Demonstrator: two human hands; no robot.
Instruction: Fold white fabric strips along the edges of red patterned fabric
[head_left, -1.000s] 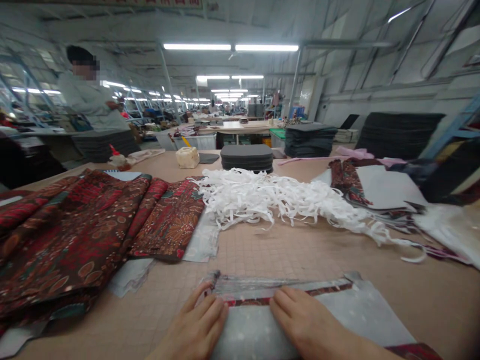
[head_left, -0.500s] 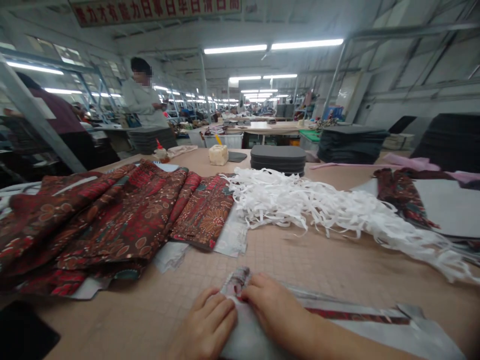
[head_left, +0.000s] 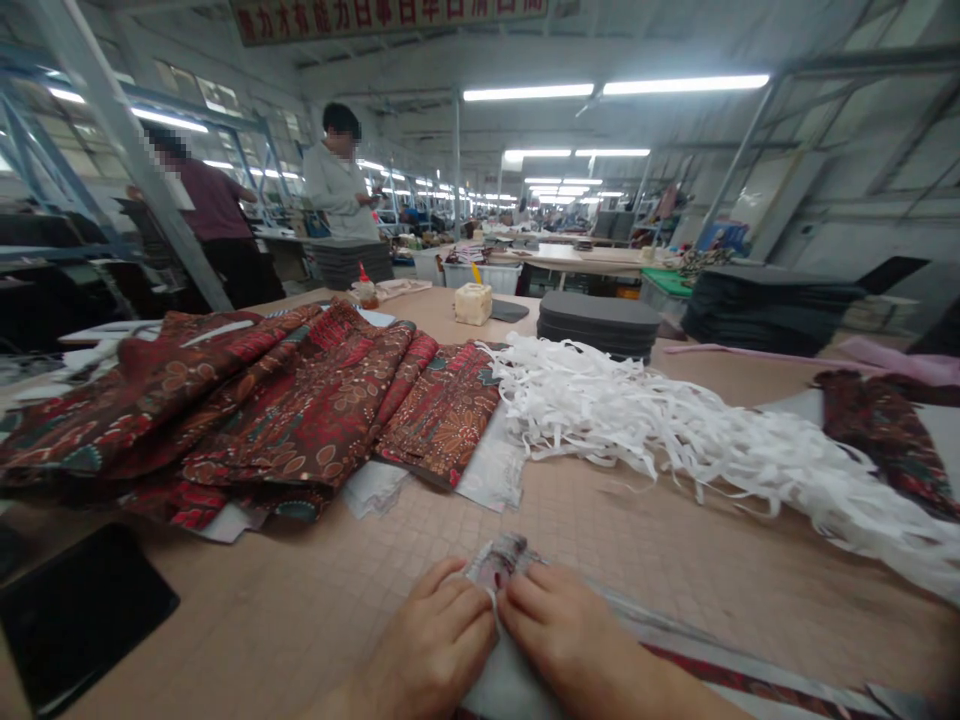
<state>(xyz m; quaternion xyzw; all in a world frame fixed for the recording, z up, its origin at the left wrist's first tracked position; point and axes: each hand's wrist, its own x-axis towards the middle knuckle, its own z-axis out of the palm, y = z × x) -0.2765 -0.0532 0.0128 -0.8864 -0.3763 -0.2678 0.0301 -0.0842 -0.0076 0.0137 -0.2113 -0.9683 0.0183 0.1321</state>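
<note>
Since a second earlier, the right hand (head_left: 566,625) has moved from partway along the pale-backed fabric (head_left: 510,675) to its gathered far end, close beside the left hand (head_left: 450,630), and the view has swung leftward. Both hands curl over that end, low in the middle of the bench (head_left: 585,510), their fingers closed and pinching the bunched layers between them; the thumbs are mostly hidden. From under the right forearm, a red-and-brown patterned strip (head_left: 712,670) runs along the fabric towards the lower right.

Near the left edge lies a black, glossy flat object (head_left: 90,615). Beyond it spreads a heap of red-and-brown floral cloth (head_left: 292,410), with pale sheets (head_left: 495,465) showing beneath. To its right, and touching it, a tangled pile of white fabric tapes (head_left: 675,420) trails away rightward, reaching another floral piece (head_left: 885,440).

Farther back sit a cream-coloured block (head_left: 473,303) with something yellow poking up behind it, a red-tipped bottle (head_left: 365,290), a stack of dark grey pads (head_left: 598,322) and a length of pink cloth (head_left: 892,358). Across the room, a person in a light top (head_left: 337,190) and a person in a purple top (head_left: 217,205) stand beneath a red-lettered banner (head_left: 390,15) and tube lights.
</note>
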